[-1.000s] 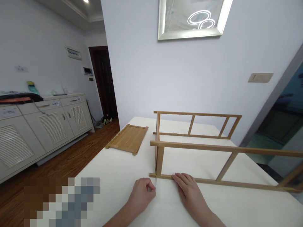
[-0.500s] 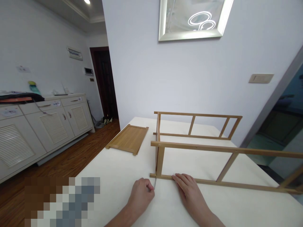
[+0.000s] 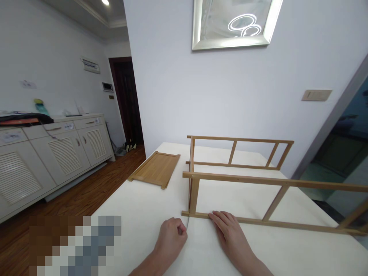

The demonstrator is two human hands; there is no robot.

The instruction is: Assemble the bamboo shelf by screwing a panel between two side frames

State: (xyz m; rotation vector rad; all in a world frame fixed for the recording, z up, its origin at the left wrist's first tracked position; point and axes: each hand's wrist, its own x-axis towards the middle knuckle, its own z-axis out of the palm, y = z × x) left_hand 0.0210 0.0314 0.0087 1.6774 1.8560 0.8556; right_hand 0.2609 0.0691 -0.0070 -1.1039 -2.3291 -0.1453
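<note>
A wooden rack frame lies on its side on the white table, two ladder-like sides joined by a crosspiece at the left end. My left hand is closed on a thin grey metal shaft, apparently a hex key; its grip end is hidden in the fingers. The shaft's tip meets the near lower rail close to its left end, by the crosspiece joint. My right hand rests on that same rail further right, fingers together and stretched out flat over the wood.
A wooden slatted panel lies flat on the white table, left of the rack. The wall rises behind the table. White cabinets stand at the left, and a doorway is at the right.
Almost nothing differs. My left hand has turned very slightly with the metal shaft; the right hand and the rack stay where they were.
</note>
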